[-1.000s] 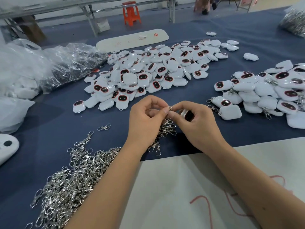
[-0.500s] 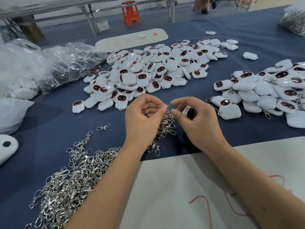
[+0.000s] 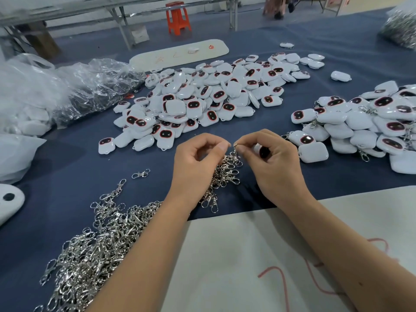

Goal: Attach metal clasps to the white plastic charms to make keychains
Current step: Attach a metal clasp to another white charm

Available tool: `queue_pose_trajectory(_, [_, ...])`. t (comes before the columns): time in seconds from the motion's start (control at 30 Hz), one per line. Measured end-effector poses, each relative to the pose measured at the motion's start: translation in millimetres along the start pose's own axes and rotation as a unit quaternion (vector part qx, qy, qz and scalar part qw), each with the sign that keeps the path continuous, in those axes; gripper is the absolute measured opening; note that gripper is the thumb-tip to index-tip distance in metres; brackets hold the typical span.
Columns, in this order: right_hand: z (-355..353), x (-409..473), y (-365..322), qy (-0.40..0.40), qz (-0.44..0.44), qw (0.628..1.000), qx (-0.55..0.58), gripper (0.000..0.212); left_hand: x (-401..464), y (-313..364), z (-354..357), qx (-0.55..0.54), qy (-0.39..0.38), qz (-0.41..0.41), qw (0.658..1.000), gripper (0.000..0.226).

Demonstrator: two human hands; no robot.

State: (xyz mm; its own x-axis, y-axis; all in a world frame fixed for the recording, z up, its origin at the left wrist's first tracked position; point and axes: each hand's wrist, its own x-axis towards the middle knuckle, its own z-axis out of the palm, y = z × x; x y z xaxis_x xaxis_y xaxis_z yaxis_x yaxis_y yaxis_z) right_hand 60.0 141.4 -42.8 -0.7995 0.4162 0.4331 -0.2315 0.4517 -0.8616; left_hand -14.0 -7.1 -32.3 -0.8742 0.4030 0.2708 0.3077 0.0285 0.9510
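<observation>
Surface: dark blue cloth table (image 3: 258,129), white sheet (image 3: 236,266) at near edge.
Room: orange stool (image 3: 177,18) behind.
Charms: glossy white rounded pile (image 3: 209,102), mid-table.
Clasps: shiny silver heap (image 3: 94,251), near left.
Left hand (image 3: 198,167): curled, clutching a clasp bunch (image 3: 225,174).
Right hand (image 3: 274,163): pinching clasp (image 3: 235,147), cradling charm (image 3: 262,150).

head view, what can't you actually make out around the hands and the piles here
- Charm in the right hand: mostly covered by the curled fingers.
- Clasp pinched by the right hand: too small to tell whether it is hooked on.
- Left hand: its palm and fingers hide whether it grips the bunch of clasps.
- Clasp pile: cut off by the bottom edge.
- Finished pile: runs past the right edge.
</observation>
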Motion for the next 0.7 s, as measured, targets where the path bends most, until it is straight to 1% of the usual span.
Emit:
queue_pose_trajectory(0.07, [0.6, -0.9, -1.0, -0.007, -0.017, 1.000, -0.025, 0.010, -1.4, 1.4, 1.5, 0.027, -0.009, 0.017, 0.999, 0.005])
queue_pose_trajectory(0.2, [1.0, -2.4, -3.0, 0.000, -0.049, 0.996, -0.072, 0.009, -1.9, 1.3, 1.4, 0.060, -0.015, 0.038, 0.997, 0.010])
queue_pose_trajectory(0.4, [-0.3, -2.1, -4.8, 0.002, -0.052, 0.997, -0.060, 0.007, -3.2, 1.6, 2.0, 0.126, -0.029, 0.077, 0.989, 0.018])
queue_pose_trajectory(0.57, [-0.1, -2.0, -5.0, -0.012, -0.036, 0.999, -0.031, 0.006, -1.3, 1.1, 1.4, 0.092, 0.013, 0.074, 0.993, 0.016])
queue_pose_trajectory(0.7, [-1.5, -0.9, -3.0, -0.018, -0.010, 1.000, 0.002, 0.008, -1.7, 1.7, 0.8, 0.081, 0.013, 0.071, 0.994, 0.013])
